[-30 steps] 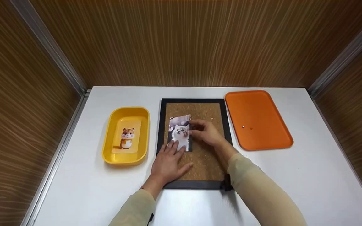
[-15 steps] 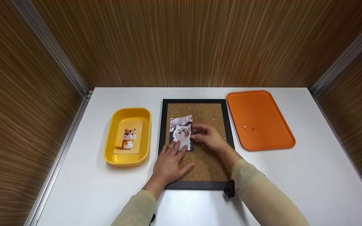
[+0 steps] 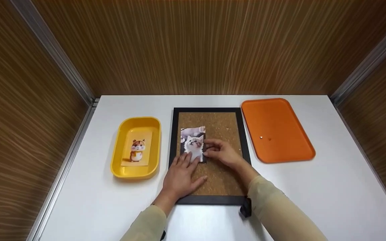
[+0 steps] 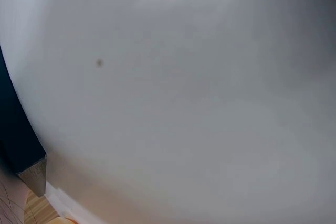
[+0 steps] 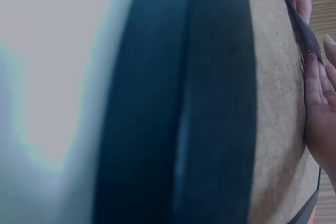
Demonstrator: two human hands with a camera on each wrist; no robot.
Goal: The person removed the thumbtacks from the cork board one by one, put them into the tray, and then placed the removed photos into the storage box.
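A kitten photo (image 3: 193, 144) lies upright on the left half of a black-framed cork board (image 3: 220, 182). My left hand (image 3: 179, 179) rests flat on the board, its fingertips pressing the photo's lower part and hiding some of it. At the photo's right edge is my right hand (image 3: 224, 154), thumb and index fingertips touching the edge with a gap between them. In the right wrist view the dark photo edge (image 5: 304, 32) bows up a little off the cork, close to the fingers (image 5: 313, 82). The left wrist view shows mostly white tabletop.
Left of the board stands a yellow tray (image 3: 115, 160) with a hamster picture (image 3: 137, 152) in it. An orange tray (image 3: 276, 117) lies to the right, bearing a small white pin-like piece (image 3: 261, 137) and a reddish one (image 3: 269, 139). Wood-grain panels (image 3: 193, 50) enclose the white table.
My right hand has slid down along the photo's right edge. The photo's raised upper right corner has come down flatter. My left hand stays in place on the photo.
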